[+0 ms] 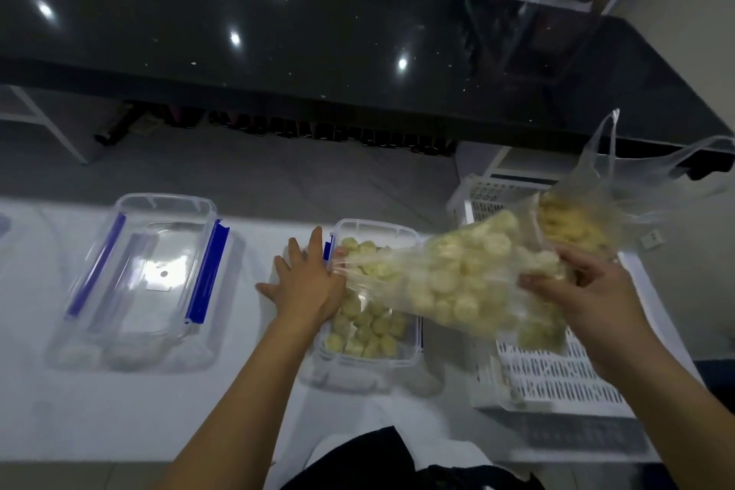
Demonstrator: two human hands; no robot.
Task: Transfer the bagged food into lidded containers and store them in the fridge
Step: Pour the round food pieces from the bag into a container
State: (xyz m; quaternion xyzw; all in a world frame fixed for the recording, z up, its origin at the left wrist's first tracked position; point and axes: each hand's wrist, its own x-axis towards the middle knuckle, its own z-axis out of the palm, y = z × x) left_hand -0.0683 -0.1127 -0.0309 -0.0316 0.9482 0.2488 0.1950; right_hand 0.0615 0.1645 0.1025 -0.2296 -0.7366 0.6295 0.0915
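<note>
A clear plastic bag [465,282] full of pale round food pieces lies tilted, its mouth over an open clear container [401,360] on the white table. Several pieces sit inside the container. My right hand [588,298] grips the bag's raised bottom end. My left hand [306,282] rests with straight, spread fingers against the container's left rim, its thumb side touching the bag's mouth. A second bag [572,227] with yellower food lies behind, over the basket.
A lidded clear container with blue clips [147,278] stands on the table to the left. A white slotted basket [557,374] sits at the right under the bags. A dark glossy counter [318,52] runs across the back, beyond a gap.
</note>
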